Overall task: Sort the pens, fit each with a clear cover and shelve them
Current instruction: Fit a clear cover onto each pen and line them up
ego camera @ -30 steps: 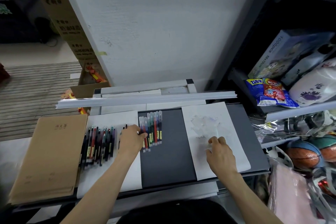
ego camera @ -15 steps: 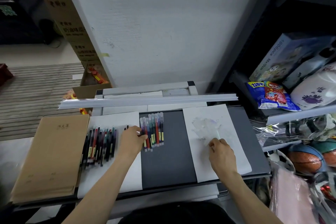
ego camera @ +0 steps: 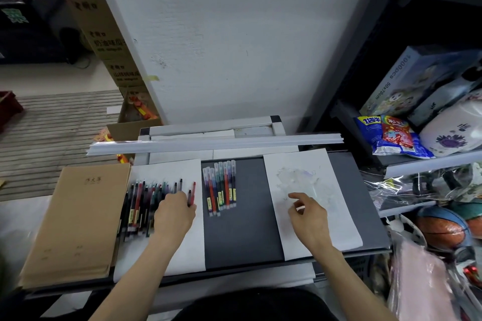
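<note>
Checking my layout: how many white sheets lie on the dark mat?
2: the left sheet under the loose pens, and the right sheet under the clear covers. None seems hidden.

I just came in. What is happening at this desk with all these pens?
A person is sorting pens with bare hands. The left hand rests on the loose pens spread over a white sheet, its fingertips at a red pen; whether they pinch it is unclear. The right hand hovers with curled fingers over the clear covers piled on another sheet. A short row of covered pens lies on the dark desk between them.
</note>
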Demonstrator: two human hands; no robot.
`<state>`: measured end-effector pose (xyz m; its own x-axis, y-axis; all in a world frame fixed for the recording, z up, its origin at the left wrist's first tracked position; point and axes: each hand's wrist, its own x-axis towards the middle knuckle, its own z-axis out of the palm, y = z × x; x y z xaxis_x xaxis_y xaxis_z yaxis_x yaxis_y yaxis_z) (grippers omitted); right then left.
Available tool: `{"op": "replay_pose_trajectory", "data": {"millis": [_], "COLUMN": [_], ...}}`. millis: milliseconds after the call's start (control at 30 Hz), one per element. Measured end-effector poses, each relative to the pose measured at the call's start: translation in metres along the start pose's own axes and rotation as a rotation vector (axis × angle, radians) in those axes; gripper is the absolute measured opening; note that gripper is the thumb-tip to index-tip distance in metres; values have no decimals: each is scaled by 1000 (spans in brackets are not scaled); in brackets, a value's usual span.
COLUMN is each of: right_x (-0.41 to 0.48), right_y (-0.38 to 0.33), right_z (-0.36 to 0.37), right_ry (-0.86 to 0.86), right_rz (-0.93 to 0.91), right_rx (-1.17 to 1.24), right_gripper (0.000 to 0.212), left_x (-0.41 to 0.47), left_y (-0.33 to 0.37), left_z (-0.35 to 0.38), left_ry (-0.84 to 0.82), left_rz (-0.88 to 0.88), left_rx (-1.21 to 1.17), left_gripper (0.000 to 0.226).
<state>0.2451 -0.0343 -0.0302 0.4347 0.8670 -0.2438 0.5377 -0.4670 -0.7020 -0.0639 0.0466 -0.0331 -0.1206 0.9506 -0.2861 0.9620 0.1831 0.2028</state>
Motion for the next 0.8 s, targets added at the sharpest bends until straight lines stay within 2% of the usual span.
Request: {"op": "replay_pose_trajectory", "data": {"millis": [133, 267, 333, 433, 533, 667, 800], "right_x": [-7, -13, -17, -21, -22, -20, -19], "right_y": [-16, -36, -44, -55, -68, -81, -90], "right_z": [-2, 0, 0, -3, -4, -8, -7], "right_ry": [-105, -237, -319, -392, -380, -369, -388], "right_rz": [87, 302, 352, 315, 295, 280, 271], "right_rx": [297, 787, 945, 1020, 1014, 1010, 1085], "right_gripper": [30, 25, 22, 25, 25, 10, 11], "left_x": [1, 1, -1, -7, -18, -40, -66], "left_y": [7, 9, 8, 9, 17, 31, 46], "left_z": [-1, -5, -8, -13, -22, -34, -40], "left_ry": [0, 1, 7, 41, 42, -69, -178], "left_rz": [-2, -1, 1, 27, 96, 202, 281], "left_rx": [-9, 23, 28, 11, -173, -489, -729], "left_gripper": [24, 15, 16, 17, 14, 10, 18]}}
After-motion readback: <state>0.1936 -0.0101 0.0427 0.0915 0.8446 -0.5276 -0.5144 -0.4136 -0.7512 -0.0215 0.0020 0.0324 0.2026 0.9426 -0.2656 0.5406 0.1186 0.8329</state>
